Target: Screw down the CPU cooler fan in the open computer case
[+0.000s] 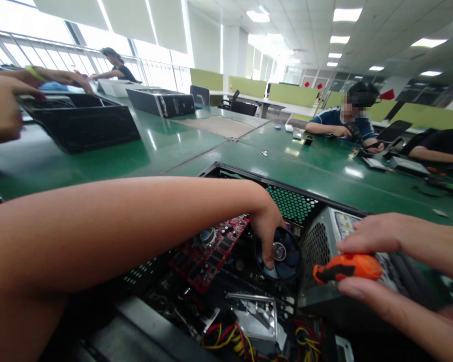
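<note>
My left hand (265, 223) reaches down into an open computer case (294, 193), its fingers gripping the round black cooling fan (290, 259) at its left side. Part of that grip is hidden behind the hand. In my right hand (394, 236), an orange and black screwdriver handle (357, 266) lies between thumb and fingers; its shaft cannot be made out. Left of the fan sits a red graphics card (221, 256). The grey power supply (317, 246) is at the right, below my right hand. Red, yellow and black cables (234, 342) bunch near the front.
The case stands on a green table (196, 146). At the left, another person's hands (7, 105) work over a black computer case (94, 125). Behind it stands another case (162, 102). Across the table a person (335, 125) sits among small parts.
</note>
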`<state>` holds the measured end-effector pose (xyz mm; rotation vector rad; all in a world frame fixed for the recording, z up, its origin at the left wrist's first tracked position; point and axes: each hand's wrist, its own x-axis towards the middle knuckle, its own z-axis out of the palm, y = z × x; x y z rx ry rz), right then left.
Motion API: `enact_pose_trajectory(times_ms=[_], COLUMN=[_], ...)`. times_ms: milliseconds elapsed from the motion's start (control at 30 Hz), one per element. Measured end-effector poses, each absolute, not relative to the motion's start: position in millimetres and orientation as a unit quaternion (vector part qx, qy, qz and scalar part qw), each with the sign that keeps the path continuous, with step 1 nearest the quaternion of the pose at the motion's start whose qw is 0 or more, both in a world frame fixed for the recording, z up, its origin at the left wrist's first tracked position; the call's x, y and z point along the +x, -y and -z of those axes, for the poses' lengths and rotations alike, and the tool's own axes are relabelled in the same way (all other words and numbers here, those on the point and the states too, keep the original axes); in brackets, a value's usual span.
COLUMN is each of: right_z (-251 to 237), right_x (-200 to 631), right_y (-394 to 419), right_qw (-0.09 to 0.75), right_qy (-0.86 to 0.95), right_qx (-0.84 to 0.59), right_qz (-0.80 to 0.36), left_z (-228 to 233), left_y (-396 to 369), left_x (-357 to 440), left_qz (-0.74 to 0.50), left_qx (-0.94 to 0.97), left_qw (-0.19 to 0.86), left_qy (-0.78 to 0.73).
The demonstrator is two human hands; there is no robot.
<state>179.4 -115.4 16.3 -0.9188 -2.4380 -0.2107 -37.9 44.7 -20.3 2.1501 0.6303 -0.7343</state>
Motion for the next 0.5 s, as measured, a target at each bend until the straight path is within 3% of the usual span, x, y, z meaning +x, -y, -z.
enact_pose_trajectory(times_ms=[167, 333, 500], right_z=[-17.0, -16.6, -15.5], right_x=[170.2, 166.8, 167.8], right_y=[114.1, 114.2, 118.4], right_qw=[0.241, 0.241, 0.229], right_qy=[0.932, 0.925, 0.926], right_qx=[-0.263, -0.288, -0.294], right_qz=[0.058, 0.058, 0.055], left_z=[23.5, 25.9, 26.3], left_y=[-45.9, -46.3, -47.2], left_x=[-39.2, -39.1, -38.2], left_qz=[0.288, 0.300, 0.234], left_qx=[0.841, 0.835, 0.841], left_qw=[0.388, 0.388, 0.371], left_qy=[-0.245, -0.249, -0.318])
